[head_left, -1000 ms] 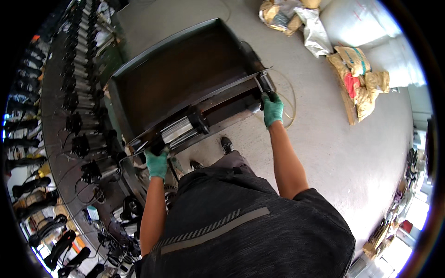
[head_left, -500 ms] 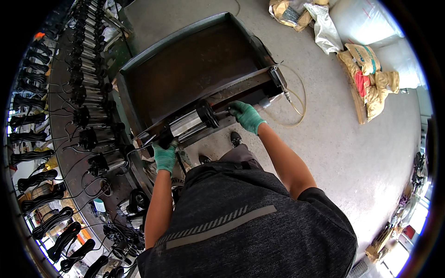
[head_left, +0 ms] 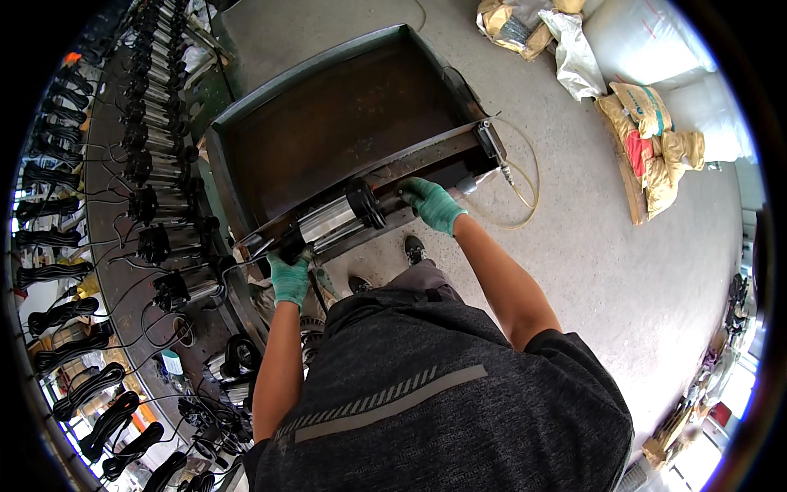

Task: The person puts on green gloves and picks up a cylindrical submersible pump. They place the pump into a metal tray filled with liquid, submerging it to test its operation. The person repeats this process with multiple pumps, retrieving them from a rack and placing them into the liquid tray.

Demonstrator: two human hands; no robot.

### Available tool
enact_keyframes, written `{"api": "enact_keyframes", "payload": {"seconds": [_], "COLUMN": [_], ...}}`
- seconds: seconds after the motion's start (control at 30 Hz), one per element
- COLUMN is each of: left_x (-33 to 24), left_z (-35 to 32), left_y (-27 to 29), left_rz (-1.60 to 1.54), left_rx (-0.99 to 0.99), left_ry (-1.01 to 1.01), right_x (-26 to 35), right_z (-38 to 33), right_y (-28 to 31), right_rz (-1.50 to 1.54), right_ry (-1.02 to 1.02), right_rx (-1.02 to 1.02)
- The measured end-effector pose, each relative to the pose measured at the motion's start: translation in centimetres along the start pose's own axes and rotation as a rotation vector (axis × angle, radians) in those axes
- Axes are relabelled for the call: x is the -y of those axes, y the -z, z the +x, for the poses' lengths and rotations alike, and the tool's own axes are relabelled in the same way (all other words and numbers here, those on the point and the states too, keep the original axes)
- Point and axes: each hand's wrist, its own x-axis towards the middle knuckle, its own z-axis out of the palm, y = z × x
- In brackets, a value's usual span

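Two hands in green gloves, the left hand (head_left: 288,280) and the right hand (head_left: 436,207), are at either side of a silver-and-black cylinder (head_left: 330,223). The left fingers bend up against its black lower-left end; their tips are hidden, so I cannot tell whether they grip it. The right fingers are curled beside a small dark part just off the cylinder's other end; whether they close on it I cannot tell.

The cylinder lies slantwise along the near side of a metal tray (head_left: 328,123), its axis running from 8 to 2 o'clock. Taken from the cylinder, the left hand is at 7 o'clock and the right at 3, both near it. The dark, shallow tray spreads out at 12.

Toward 2 o'clock, at the tray's corner, sits a slim silver fitting (head_left: 489,141), and from it a pale hose (head_left: 538,184) loops over the concrete floor (head_left: 590,271).

At 10 o'clock, a row of similar cylinders (head_left: 156,168) stretches along a dark bench (head_left: 115,307), with bundled black cables (head_left: 53,275) beyond its outer edge at 9. Well away, between 2 and 3 o'clock, brown sacks (head_left: 660,168) are piled, a red patch among them. The wearer's dark shirt (head_left: 459,426) fills the 5 o'clock side.
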Motion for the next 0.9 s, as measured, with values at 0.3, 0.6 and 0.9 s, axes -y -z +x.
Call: {"api": "enact_keyframes", "payload": {"seconds": [0.3, 0.6, 0.9], "left_x": [-2.3, -0.9, 0.6], "left_z": [-0.6, 0.2, 0.2], "left_y": [0.1, -0.3, 0.1], "left_rz": [0.099, 0.084, 0.029], "left_rx": [-0.027, -0.023, -0.001], "left_ry": [0.043, 0.062, 0.038], "right_x": [-1.8, -5.1, -0.9], "right_z": [2.2, 4.2, 1.6], "right_y": [-1.0, -2.7, 1.9], "right_rz": [-0.391, -0.108, 0.482], "right_ry": [0.205, 0.180, -0.186], "right_rx": [-0.177, -0.255, 0.321]}}
